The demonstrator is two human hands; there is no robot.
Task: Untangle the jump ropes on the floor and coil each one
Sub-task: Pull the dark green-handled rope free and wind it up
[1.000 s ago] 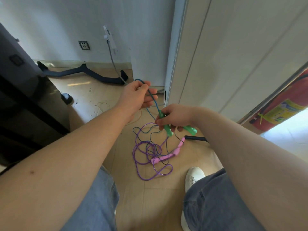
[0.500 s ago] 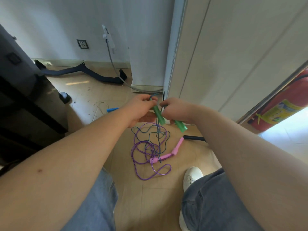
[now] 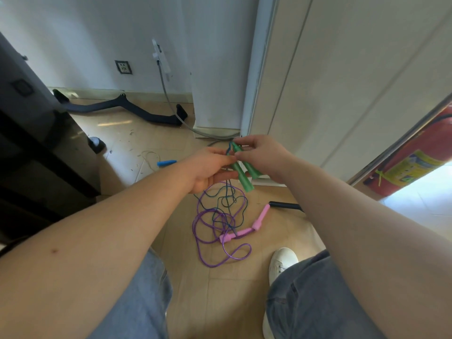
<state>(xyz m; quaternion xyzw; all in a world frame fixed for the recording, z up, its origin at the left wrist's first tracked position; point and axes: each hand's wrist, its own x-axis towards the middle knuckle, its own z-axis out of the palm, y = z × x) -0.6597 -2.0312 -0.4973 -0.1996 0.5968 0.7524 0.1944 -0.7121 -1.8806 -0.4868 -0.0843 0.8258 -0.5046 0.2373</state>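
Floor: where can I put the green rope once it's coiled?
Bare tile lies between the purple rope and your knees, left of the white shoe. More, with small scraps, lies between the blue handle and the black bar. Around the pink handles it is crowded.

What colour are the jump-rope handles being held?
Green; the handles show best in the head view.

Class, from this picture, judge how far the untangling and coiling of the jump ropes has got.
Done: both green handles are gathered side by side, off the floor. In hand: the left hand and right hand grip them, and their dark cord hangs into the tangle. Left: that cord loops through the purple rope with pink handles on the floor; neither rope is coiled.
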